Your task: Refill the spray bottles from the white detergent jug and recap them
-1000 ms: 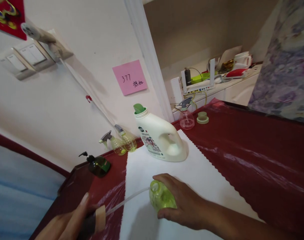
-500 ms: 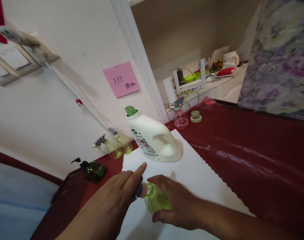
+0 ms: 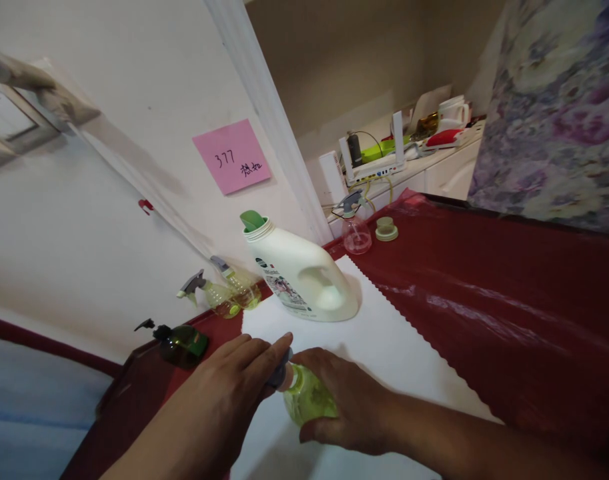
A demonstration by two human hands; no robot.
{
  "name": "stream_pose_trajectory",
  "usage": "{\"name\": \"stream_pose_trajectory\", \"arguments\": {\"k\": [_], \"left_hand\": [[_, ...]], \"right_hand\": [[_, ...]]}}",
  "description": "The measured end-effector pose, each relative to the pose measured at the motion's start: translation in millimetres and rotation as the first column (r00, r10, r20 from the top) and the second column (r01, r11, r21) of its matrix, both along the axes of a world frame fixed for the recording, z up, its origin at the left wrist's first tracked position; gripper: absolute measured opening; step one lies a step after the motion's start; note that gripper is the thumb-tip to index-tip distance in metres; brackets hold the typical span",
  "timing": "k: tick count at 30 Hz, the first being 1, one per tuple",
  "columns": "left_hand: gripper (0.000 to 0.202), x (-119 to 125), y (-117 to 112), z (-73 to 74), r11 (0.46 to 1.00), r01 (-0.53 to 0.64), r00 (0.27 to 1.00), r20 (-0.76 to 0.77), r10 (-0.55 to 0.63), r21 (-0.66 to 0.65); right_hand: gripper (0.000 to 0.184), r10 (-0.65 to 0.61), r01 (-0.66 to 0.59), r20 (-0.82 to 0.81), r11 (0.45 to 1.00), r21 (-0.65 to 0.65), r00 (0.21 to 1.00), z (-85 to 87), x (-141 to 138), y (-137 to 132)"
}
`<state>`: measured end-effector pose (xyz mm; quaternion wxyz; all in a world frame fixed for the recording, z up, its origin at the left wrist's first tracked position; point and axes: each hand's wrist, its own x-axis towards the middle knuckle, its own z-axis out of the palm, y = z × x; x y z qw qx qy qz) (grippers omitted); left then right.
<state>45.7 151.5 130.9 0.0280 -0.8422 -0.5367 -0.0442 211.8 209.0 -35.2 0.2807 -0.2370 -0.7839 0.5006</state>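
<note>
My right hand point(image 3: 347, 400) is wrapped round the body of a translucent yellow-green spray bottle point(image 3: 307, 399). My left hand point(image 3: 239, 383) grips a dark grey spray head point(image 3: 280, 373) with a pinkish collar, which sits at the bottle's neck. Most of the spray head is hidden behind the left fingers. Just beyond both hands, a white detergent jug point(image 3: 304, 273) stands on a white sheet point(image 3: 379, 347), a green scoop-like piece point(image 3: 253, 220) in its uncapped mouth.
A dark green pump bottle point(image 3: 184, 345) and two yellow-green spray bottles point(image 3: 224, 299) stand along the wall at left. Behind the jug are a pink spray bottle point(image 3: 357, 235) and a pale green cap point(image 3: 387, 229). A white router point(image 3: 377, 172) sits on the shelf.
The spray head and the bottle neck have come closer together, and the gap between them has narrowed. The whole view has shifted slightly. Both hands keep their hold.
</note>
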Motion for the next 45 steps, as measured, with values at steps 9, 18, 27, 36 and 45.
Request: {"name": "stream_pose_trajectory", "arguments": {"k": [9,18,27,36,45], "left_hand": [[0.055,3,5,-9.8,0.990,-0.021,0.991,-0.134,0.002,-0.138],[0.044,12,10,-6.2,0.959,-0.063,0.996,-0.073,0.044,-0.275],[0.049,14,10,-7.8,0.946,-0.079,0.997,-0.044,0.069,-0.316],[0.045,5,7,-19.7,0.944,-0.101,0.993,0.025,0.115,-0.315],[0.049,5,5,-23.6,0.952,-0.111,0.992,0.026,0.124,-0.284]], "right_hand": [[0.090,-0.014,0.014,0.007,1.000,-0.002,1.000,-2.0,0,-1],[0.077,-0.009,0.009,0.015,1.000,-0.023,1.000,4.1,0,-3],[0.074,-0.004,0.004,-0.010,1.000,-0.006,1.000,7.4,-1,-2],[0.083,-0.009,0.010,-0.018,0.999,0.054,1.000,2.8,0,-3],[0.034,-0.132,0.161,-0.363,0.986,0.051,0.922,3.6,-16,-11]]}}
